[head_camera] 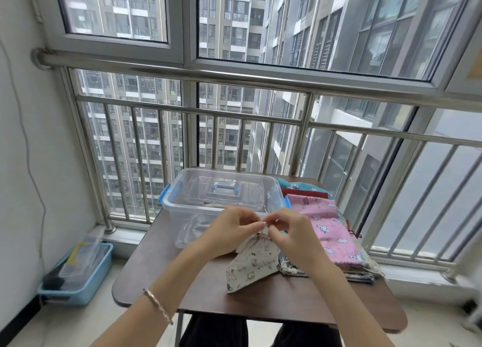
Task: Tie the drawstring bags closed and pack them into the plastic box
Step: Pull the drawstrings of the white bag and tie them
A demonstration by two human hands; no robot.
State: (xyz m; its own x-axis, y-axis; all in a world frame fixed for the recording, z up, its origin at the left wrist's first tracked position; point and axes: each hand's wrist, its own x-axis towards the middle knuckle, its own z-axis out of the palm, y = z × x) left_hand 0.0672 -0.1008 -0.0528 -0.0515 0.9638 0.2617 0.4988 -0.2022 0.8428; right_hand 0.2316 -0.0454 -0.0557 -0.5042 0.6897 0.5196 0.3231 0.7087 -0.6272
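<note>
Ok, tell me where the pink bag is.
Head view: the pink bag lies at the table's right, atop a pile of bags, just right of the plastic box.

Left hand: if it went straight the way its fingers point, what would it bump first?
Probably the right hand. The left hand points rightward over the cream bag's gathered top, and the right hand's fingertips sit just ahead, pinching the drawstring. Depth is unclear.

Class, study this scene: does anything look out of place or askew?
The stack of flat bags spreads to the table's right edge, and its cords seem to dangle over it, so it could slip. Nothing else stands out.
</note>
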